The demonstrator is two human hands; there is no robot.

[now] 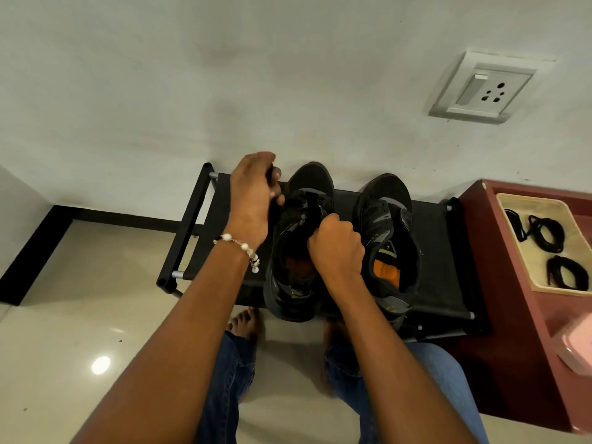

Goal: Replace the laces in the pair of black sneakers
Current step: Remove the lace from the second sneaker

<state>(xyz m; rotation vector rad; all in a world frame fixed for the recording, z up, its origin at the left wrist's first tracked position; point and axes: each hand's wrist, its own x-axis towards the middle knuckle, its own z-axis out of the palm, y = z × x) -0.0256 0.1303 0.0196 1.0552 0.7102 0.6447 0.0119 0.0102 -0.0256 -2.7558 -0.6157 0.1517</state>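
Wall socket (482, 88) above; pink box (578, 350) on maroon cabinet (499, 363).

A low black shoe rack (443, 251) stood on the tiled floor (80, 315); two black sneakers, left (290, 285) and right (389, 203), rested side by side on it.

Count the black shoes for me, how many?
2. The left sneaker is on the black rack, gripped by both hands; the right sneaker sits beside it, untouched.

no text on the sneakers (386, 238) is legible.
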